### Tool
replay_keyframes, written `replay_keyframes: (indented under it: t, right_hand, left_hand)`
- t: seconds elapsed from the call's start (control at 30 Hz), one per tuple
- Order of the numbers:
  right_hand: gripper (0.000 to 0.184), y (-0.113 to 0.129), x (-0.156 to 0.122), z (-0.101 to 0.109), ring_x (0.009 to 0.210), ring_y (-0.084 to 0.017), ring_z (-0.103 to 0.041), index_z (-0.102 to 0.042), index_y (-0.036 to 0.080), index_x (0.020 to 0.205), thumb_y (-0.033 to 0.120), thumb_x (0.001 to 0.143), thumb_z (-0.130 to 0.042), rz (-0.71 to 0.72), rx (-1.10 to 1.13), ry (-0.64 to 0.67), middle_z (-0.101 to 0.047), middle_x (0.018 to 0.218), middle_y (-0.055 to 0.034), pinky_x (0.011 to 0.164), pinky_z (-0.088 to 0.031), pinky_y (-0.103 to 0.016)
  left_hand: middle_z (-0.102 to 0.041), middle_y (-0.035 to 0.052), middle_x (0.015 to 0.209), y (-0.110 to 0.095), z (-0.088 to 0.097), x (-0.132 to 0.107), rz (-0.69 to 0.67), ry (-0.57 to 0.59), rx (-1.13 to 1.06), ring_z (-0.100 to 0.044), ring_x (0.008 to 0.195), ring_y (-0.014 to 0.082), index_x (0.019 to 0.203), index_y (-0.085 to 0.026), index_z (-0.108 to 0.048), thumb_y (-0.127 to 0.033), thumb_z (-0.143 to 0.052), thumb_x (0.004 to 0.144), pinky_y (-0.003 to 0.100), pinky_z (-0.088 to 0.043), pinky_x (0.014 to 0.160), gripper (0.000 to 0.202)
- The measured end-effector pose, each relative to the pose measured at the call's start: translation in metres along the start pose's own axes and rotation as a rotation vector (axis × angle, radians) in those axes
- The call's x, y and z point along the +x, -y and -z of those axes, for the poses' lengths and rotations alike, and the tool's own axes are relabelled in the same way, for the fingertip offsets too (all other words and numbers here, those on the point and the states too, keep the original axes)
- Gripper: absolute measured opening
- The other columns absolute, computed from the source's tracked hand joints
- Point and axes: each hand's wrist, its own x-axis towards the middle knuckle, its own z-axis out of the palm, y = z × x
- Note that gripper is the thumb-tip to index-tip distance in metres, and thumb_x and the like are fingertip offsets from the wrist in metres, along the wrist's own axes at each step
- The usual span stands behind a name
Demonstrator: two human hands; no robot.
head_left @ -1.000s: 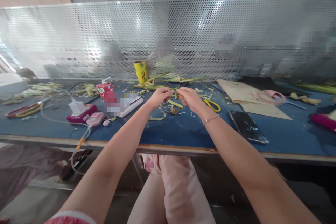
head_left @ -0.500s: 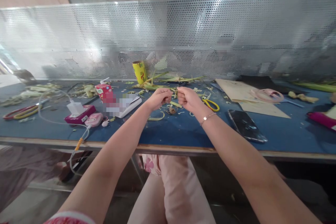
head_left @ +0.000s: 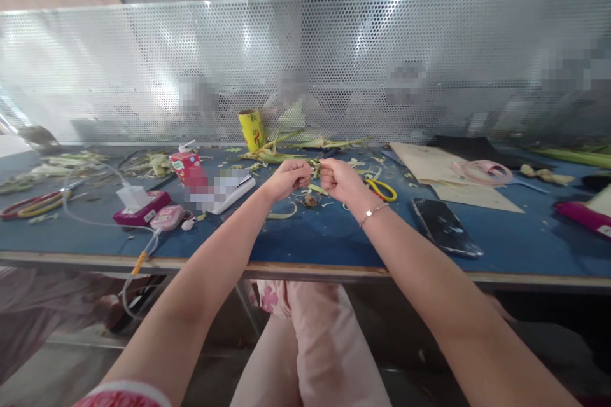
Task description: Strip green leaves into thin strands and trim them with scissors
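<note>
My left hand [head_left: 287, 178] and my right hand [head_left: 338, 179] are held close together above the blue table [head_left: 305, 238], both curled into fists. Between their fingertips they pinch a small green leaf strip [head_left: 316, 170]; most of it is hidden by the fingers. A thin bracelet sits on my right wrist. Under the hands lie cut leaf scraps [head_left: 285, 213] and a small brownish woven piece [head_left: 311, 201]. Yellow-handled scissors [head_left: 382, 189] lie just right of my right hand.
A black phone [head_left: 445, 227] lies right of my forearm; cardboard [head_left: 443, 177] and a pink ring [head_left: 483, 172] lie beyond. To the left are a white booklet [head_left: 224, 192], red carton [head_left: 188, 165], pink cases and a charger [head_left: 139, 205], red scissors [head_left: 33, 205]. A yellow can [head_left: 252, 130] and long leaves [head_left: 305, 145] stand before the perforated metal screen [head_left: 305, 63].
Both hands have closed tighter into fists and drawn slightly nearer each other around the strip. The view has shifted a little; nothing else on the table moved.
</note>
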Motion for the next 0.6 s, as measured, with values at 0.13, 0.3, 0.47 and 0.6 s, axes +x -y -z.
replay_keyframes:
  t: [0.13,0.3,0.47,0.6]
  right_hand:
    - [0.034,0.0,0.001,0.001,0.035,-0.003,-0.012,-0.023,0.021,0.06,0.016,0.085,-0.045,0.013,-0.021,0.016,-0.016,0.045,0.0106,0.033,-0.013,-0.015]
    - [0.034,0.001,-0.002,0.004,0.035,-0.004,-0.012,-0.023,0.021,0.058,0.021,0.087,-0.041,0.054,0.008,0.109,-0.017,0.044,0.0099,0.033,-0.013,-0.017]
    - [0.035,0.005,-0.006,0.005,0.035,-0.005,-0.011,-0.022,0.022,0.059,0.026,0.086,-0.044,0.047,0.079,0.119,-0.018,0.044,0.0099,0.032,-0.013,-0.018]
    - [0.034,0.004,-0.005,0.005,0.035,-0.005,-0.011,-0.023,0.021,0.059,0.026,0.088,-0.041,0.016,0.106,0.104,-0.019,0.044,0.0101,0.033,-0.013,-0.018]
  left_hand:
    - [-0.035,-0.0052,0.046,-0.001,-0.001,0.0,-0.016,-0.011,-0.009,-0.033,0.044,0.004,0.053,-0.015,-0.042,-0.026,-0.065,0.07,0.022,-0.025,0.047,0.03]
    - [-0.037,-0.0057,0.05,0.006,0.004,0.007,-0.06,-0.219,-0.015,-0.035,0.047,0.0041,0.058,-0.016,-0.041,-0.029,-0.061,0.074,0.02,-0.029,0.05,0.03]
    - [-0.058,0.0006,0.079,0.015,0.006,0.011,-0.082,-0.293,0.052,-0.054,0.074,0.0083,0.081,-0.015,-0.054,-0.035,-0.063,0.073,0.021,-0.041,0.068,0.023]
    - [-0.063,0.0048,0.092,0.019,0.002,0.012,-0.117,-0.24,0.145,-0.057,0.087,0.0114,0.092,-0.014,-0.058,-0.022,-0.071,0.065,0.025,-0.042,0.083,0.03]
